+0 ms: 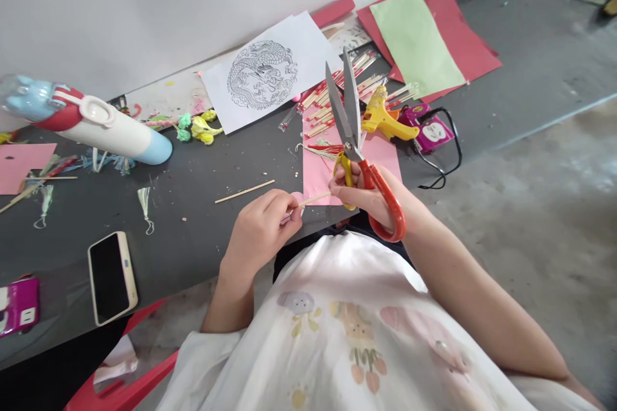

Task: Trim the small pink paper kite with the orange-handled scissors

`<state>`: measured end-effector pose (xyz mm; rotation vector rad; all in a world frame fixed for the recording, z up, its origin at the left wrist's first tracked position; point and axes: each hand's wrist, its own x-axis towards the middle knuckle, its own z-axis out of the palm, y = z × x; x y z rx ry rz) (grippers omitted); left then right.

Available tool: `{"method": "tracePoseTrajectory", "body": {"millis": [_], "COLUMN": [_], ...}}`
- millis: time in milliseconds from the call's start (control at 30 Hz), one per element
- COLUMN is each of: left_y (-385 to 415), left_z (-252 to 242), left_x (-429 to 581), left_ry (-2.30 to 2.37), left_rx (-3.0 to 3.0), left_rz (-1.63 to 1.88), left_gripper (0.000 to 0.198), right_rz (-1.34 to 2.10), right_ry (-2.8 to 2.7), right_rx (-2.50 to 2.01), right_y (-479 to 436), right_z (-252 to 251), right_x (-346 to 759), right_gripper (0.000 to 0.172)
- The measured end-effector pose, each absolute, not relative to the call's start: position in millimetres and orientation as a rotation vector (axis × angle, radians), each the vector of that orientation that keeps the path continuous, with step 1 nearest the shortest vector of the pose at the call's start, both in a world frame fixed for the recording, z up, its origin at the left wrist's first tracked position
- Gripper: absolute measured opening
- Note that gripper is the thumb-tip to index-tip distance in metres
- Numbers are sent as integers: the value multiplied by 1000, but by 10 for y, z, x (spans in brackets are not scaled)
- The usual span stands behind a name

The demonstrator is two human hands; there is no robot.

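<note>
A thin wooden stick (315,198) runs between my two hands, just above the table's near edge. My left hand (264,223) pinches its left end, and a small pale pink piece (297,197) shows by those fingers. With the fingertips of my right hand (369,196) I touch the stick's other end. That same hand is wrapped around scissors (354,148) with red and yellow handles, their blades pointing up and slightly apart. Another bare stick (245,191) lies to the left. Pink paper (380,167) lies behind the right hand.
Behind my hands are bundled red-tipped sticks (332,99), a yellow glue gun (385,117), a purple box (431,131) and a dragon print (264,74). Red and green sheets (414,35) lie at back right. On the left are a bottle (116,127), a tassel (144,205) and a phone (112,277).
</note>
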<state>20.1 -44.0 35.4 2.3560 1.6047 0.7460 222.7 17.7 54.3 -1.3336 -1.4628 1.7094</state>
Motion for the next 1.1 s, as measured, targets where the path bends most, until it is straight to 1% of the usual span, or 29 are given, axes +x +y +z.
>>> {"method": "tracePoseTrajectory", "body": {"millis": [233,533,667,767,900,1100], "left_y": [-452,-455,-448,-437,-402,-347], "left_z": [363,365,336,298,253,239], "left_x": [225,261,275,296,329,317], "left_ry": [1654,1659,1625,1579,1594,1669], "left_rx": [2435,2463,2363,2252,2147,2037], "left_rz": [663,641,743,851,1016,1267], "left_gripper": [4,3,3,4,12,12], "right_rz": [1627,1541,1564,1573,1592,1469], "right_ry": [-1540,-1525,-1441,-1476,-1506,-1626], "right_rx": [-1500,-1543,-1510,-1419,-1395,-1507], "right_y": [211,215,224,221,203,128], "right_z": [593,524,470,468,484,430], "right_x": [2159,2120,2125,2159,2201,2263], "right_gripper": [13,16,9,11,8,16]}}
